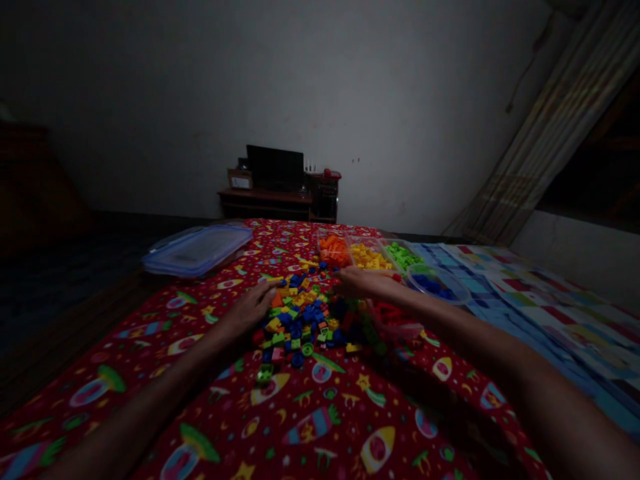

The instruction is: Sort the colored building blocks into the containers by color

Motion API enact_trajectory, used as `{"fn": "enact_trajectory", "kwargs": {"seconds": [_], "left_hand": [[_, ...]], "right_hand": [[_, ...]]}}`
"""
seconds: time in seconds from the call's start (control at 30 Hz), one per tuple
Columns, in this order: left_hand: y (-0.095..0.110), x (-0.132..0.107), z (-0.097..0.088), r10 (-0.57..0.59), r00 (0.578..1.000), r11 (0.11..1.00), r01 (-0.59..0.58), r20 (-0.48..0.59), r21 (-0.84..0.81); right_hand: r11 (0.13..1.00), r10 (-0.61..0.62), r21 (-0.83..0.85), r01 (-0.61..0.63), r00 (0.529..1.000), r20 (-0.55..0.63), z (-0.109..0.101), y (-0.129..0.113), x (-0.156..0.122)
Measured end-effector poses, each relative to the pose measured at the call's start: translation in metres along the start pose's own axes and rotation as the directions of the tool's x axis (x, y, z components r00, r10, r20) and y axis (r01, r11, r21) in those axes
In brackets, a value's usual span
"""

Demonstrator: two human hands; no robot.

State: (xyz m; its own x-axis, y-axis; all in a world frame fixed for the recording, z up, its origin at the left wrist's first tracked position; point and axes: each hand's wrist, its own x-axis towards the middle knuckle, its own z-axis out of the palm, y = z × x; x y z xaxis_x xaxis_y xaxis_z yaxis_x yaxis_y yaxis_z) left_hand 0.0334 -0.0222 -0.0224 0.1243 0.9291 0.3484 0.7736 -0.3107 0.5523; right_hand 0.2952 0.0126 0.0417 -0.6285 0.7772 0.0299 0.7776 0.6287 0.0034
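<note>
A loose pile of toy building bricks [305,313] in blue, yellow, green, orange and red lies on a red patterned cloth [300,400]. My left hand [255,303] rests at the pile's left edge, fingers stretched towards yellow and blue bricks, with no brick visibly held. Over the pile's right side reaches my right hand [357,283], its fingers drawn together and pointing left. Whatever may be between those fingertips is too dark and small to make out. Red bricks [387,312] lie under my right forearm, in a clear container [407,331] partly hidden by it.
Behind the pile stand clear containers of orange bricks [334,249], yellow bricks [370,257] and green bricks [401,255]. A round tub [460,293] holds blue bricks [433,285]. Blue-rimmed clear lids [200,250] lie at the left. A monitor [275,167] stands by the wall.
</note>
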Motion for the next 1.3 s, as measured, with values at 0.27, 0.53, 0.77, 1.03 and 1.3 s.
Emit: {"fn": "enact_trajectory", "kwargs": {"seconds": [0.27, 0.53, 0.77, 1.03, 1.3], "left_hand": [[0.000, 0.005, 0.013, 0.286, 0.958, 0.956, -0.288, 0.035, 0.057], [0.054, -0.024, 0.017, 0.598, 0.799, 0.791, -0.601, 0.067, 0.111], [0.100, -0.068, 0.037, 0.662, 0.666, 0.660, -0.735, 0.345, 0.153], [0.072, -0.053, 0.036, 0.610, 0.735, 0.666, -0.678, 0.294, 0.311], [0.041, -0.037, 0.016, 0.529, 0.832, 0.797, -0.555, 0.170, 0.236]], "right_hand": [[0.990, -0.085, 0.118, 0.082, 0.996, 0.026, 0.021, -0.047, 0.007], [0.987, -0.008, 0.150, 0.057, 0.950, -0.311, 0.008, -0.031, -0.101], [0.953, 0.262, -0.144, -0.266, 0.964, -0.048, 0.063, -0.060, -0.162], [0.990, 0.132, 0.064, -0.125, 0.984, -0.116, 0.063, -0.083, -0.127], [0.951, 0.030, 0.303, 0.060, 0.958, -0.284, 0.048, -0.070, -0.065]]}}
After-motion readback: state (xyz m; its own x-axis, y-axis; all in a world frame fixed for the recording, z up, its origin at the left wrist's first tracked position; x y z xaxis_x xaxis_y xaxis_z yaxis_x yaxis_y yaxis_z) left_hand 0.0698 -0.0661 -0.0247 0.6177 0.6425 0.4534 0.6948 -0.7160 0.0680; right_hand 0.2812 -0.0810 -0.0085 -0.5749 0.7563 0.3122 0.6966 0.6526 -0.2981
